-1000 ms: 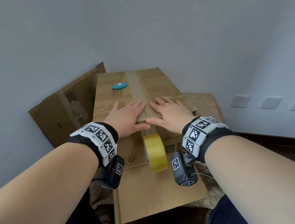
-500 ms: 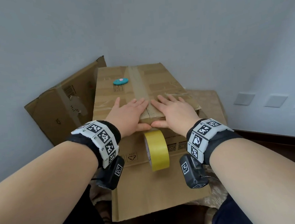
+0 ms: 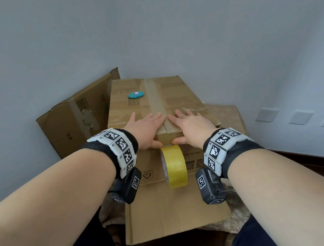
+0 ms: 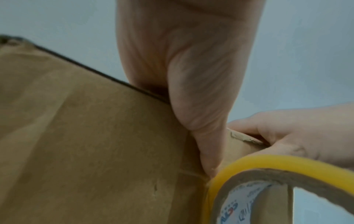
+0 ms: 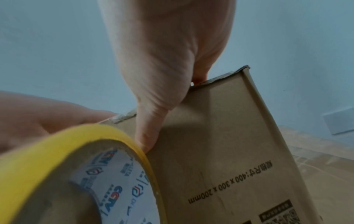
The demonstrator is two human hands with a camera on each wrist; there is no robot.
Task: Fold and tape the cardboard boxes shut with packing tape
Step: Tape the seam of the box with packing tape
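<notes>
Both hands flat on the cardboard box (image 3: 155,104): left hand (image 3: 144,128) and right hand (image 3: 192,125) press fingers straight beside the seam. Tape roll (image 3: 175,165) dangles below; stiff, light board, best steadied at its front edge.

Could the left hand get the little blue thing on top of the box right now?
Probably yes. The left hand lies flat on the box top, and the little blue thing sits further back on the same side with only bare cardboard between. But lifting that hand would stop it pressing the tape strip.
</notes>
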